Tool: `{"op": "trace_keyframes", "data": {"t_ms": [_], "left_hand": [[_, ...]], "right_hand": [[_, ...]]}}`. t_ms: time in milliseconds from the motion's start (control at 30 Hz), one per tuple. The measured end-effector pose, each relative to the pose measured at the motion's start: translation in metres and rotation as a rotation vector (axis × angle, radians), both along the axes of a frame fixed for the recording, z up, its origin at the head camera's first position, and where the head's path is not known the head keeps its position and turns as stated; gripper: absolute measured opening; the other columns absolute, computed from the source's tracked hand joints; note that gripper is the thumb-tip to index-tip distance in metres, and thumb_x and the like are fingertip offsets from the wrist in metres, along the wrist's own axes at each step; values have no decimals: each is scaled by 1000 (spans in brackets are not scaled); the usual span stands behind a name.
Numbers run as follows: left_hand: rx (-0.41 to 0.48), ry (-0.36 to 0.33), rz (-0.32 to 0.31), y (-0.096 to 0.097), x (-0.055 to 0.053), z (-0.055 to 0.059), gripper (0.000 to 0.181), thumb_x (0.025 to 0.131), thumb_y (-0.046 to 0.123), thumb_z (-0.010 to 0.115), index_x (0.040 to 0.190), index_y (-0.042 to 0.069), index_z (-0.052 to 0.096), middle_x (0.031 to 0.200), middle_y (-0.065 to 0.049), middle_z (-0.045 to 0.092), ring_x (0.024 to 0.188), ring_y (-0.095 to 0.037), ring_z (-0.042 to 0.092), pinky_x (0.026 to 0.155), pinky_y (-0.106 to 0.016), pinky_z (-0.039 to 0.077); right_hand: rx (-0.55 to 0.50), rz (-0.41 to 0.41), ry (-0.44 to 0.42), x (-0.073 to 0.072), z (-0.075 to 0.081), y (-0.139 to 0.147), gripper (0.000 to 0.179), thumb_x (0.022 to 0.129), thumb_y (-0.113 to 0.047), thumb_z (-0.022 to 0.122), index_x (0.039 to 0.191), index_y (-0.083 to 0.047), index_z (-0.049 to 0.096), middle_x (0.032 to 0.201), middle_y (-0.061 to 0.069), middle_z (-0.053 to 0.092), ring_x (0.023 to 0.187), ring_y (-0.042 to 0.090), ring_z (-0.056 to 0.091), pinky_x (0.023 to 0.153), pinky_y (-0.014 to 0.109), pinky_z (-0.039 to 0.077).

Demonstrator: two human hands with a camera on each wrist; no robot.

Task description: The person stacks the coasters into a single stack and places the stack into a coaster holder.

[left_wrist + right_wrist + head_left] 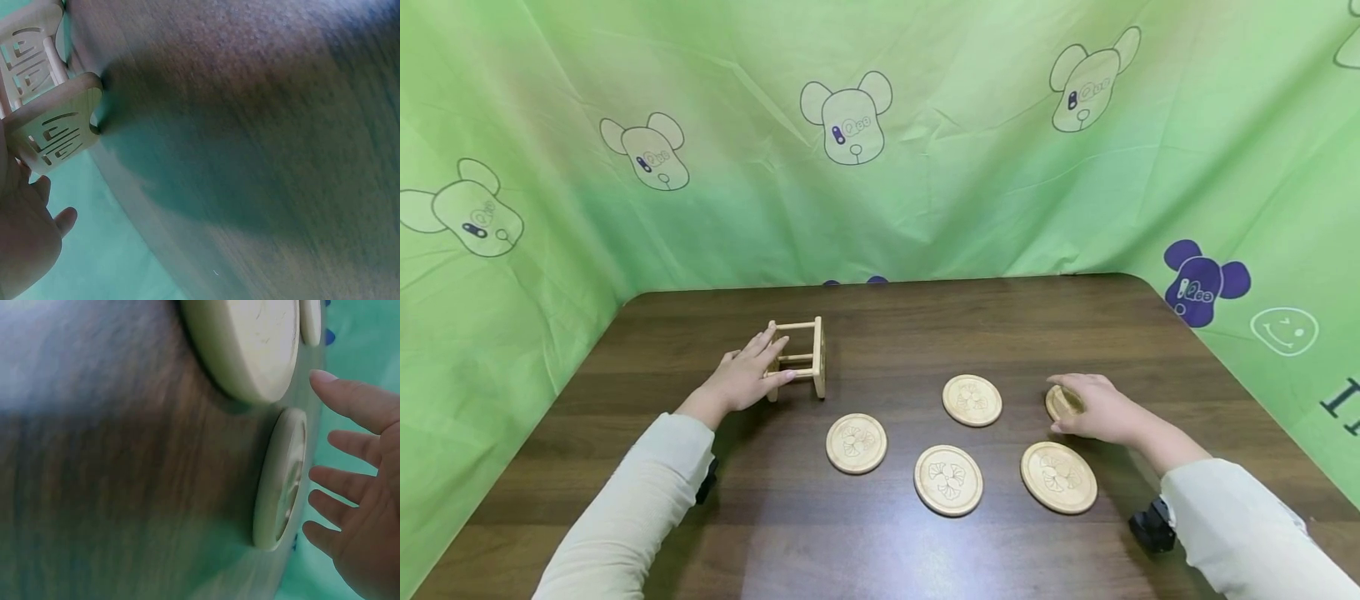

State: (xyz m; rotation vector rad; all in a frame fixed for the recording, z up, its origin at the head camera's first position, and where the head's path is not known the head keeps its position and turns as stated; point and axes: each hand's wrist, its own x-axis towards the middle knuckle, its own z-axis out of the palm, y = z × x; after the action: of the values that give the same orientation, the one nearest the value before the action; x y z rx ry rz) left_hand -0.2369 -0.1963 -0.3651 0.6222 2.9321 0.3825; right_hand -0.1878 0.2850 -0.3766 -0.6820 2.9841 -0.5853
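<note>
My left hand [747, 372] rests on the left end of a small wooden rack [817, 358], its fingers and thumb stretched over the bars. Slotted side panels [59, 128] of the rack show in the left wrist view, where part of the hand is cut off by the frame. On the right, my right hand [1097, 407] is spread over a round wooden coaster [1060, 404] and partly covers it. The right wrist view shows its fingers straight and parted beside that coaster [281, 481]; whether they touch it I cannot tell.
Further round wooden coasters with engraved leaves lie flat on the dark wooden table [775, 525]: one at front right [1058, 477], one in the middle [948, 480], one behind it [972, 401], one towards the rack [856, 443]. A green printed cloth [737, 208] hangs behind.
</note>
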Motion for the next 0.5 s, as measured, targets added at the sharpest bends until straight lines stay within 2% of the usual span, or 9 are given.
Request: {"op": "trace_keyframes", "data": {"t_ms": [200,500], "left_hand": [[3,-7,5,0,1,1,69,87,53,34,138,10,19,144,-10,-1,128,-29,8,91,-56,14],[9,-8,2,1,2,2,67,88,50,35,138,9,19,144,-10,-1,128,-28,8,91,-56,15]], "right_hand": [[-4,-2,17,0,-3,6,67,62,-24,74,110,14,48,107,33,49,101,48,39,84,53,22],[1,-16,-21,-1,-6,9,66,61,-21,74,109,15,47,107,34,47,100,48,38,83,53,22]]}}
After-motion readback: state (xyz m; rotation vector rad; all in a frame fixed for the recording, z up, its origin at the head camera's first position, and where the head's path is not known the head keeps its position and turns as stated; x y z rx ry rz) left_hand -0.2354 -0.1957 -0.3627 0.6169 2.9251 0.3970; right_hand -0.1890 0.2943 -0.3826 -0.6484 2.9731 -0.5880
